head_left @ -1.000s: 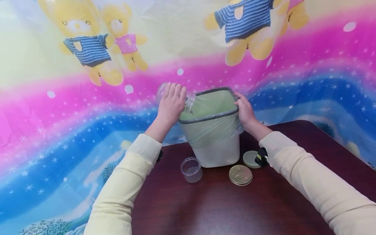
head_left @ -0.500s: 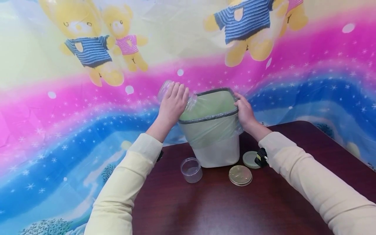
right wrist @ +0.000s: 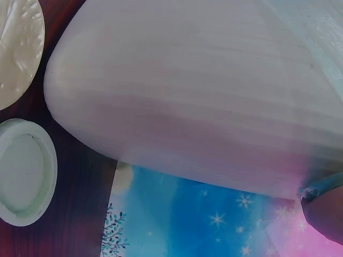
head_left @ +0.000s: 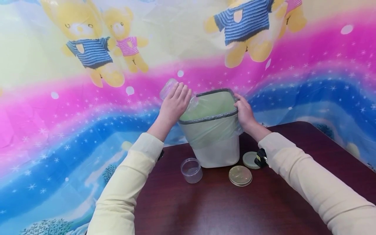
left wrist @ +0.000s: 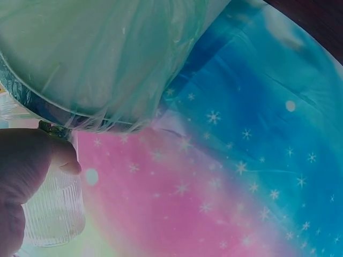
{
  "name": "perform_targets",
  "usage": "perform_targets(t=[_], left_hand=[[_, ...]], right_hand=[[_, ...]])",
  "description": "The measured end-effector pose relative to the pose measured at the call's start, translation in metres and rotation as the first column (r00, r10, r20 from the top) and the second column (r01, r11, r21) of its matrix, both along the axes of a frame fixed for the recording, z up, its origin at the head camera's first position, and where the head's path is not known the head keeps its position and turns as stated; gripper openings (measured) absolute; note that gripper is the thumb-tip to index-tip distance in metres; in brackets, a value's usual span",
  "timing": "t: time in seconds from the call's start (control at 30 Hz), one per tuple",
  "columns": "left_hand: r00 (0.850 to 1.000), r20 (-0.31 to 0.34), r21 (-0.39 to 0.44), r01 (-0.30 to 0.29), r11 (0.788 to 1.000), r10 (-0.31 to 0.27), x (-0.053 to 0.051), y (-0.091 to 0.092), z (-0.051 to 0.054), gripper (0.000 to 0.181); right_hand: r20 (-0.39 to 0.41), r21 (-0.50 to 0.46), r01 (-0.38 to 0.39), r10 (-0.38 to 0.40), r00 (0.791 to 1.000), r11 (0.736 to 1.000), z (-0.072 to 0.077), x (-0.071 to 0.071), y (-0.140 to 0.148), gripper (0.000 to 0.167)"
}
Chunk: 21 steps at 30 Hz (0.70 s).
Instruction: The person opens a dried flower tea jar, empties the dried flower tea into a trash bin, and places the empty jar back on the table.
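My left hand grips a clear jar tilted mouth-down at the left rim of a white trash bin. In the left wrist view the ribbed jar hangs below the bin's rim, partly hidden by the hand. A thin, pale green trash bag lines the bin and folds over its grey rim. At the right, my right hand holds the bin by its rim, thumb in front. The bin stands tipped a little on the table. Its inner bottom is hidden.
A clear plastic cup stands in front of the bin on the dark wooden table. Gold-coloured lids lie to its right, with a pale green-white lid behind them. A printed bear backdrop hangs behind.
My left hand has risen slightly and shifted right, tipping the jar more steeply into the bin. My right hand and the bin have barely moved.
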<state>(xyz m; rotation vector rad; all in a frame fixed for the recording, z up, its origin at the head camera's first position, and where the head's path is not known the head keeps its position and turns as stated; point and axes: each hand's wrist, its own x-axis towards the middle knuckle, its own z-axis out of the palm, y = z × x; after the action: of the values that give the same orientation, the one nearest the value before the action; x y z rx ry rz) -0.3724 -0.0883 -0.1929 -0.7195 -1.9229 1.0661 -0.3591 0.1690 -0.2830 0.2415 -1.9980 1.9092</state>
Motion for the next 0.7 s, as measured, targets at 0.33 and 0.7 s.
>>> perform_targets(t=[0.33,0.7], left_hand=[[1.0,-0.022,-0.119,-0.013,0.993,0.011,-0.0027,0.0006,-0.0018,0.069],[0.999,-0.039,-0.184,0.002,0.983,-0.009,-0.0027,0.0036,0.0015,0.067]], right_hand=[[0.002,0.003,0.012,-0.012,1.0,1.0,-0.0007,-0.0004,-0.0002,0.059],[-0.005,-0.002,0.004,-0.004,1.0,1.0,-0.0007,0.0002,-0.001,0.058]])
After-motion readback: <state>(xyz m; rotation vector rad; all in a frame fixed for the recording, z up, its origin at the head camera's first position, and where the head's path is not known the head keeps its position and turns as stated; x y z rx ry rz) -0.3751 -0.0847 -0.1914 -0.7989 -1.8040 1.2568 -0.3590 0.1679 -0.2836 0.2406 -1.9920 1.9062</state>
